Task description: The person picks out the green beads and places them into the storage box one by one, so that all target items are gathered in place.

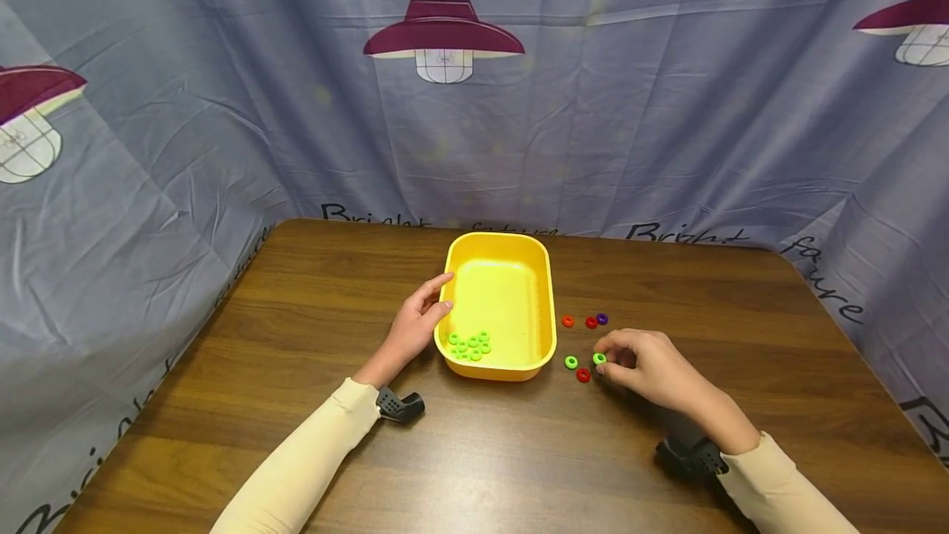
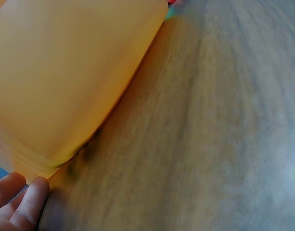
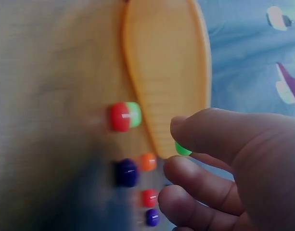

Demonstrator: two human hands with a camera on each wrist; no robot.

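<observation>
A yellow tray point(image 1: 500, 262) stands on the table with several green beads point(image 1: 474, 342) gathered in its near left corner. My left hand point(image 1: 417, 318) holds the tray's left side, thumb and forefinger reaching over the rim. Fingertips point(image 2: 34, 202) touch the rim in the left wrist view. To the right of the tray, my right hand point(image 1: 656, 365) pinches a green ring-shaped bead point(image 1: 599, 359) between thumb and finger; the fingers partly cover this bead point(image 3: 182, 149) in the right wrist view. Beside that hand lie another green bead point(image 1: 571, 363) and a red bead point(image 1: 583, 375).
Farther back, an orange bead point(image 1: 567, 321), a red bead point(image 1: 591, 322) and a purple bead point(image 1: 602, 319) lie right of the tray. A dark blue bead point(image 3: 126, 173) shows in the right wrist view. Behind the wooden table point(image 1: 334, 270) hangs a printed curtain point(image 1: 593, 130).
</observation>
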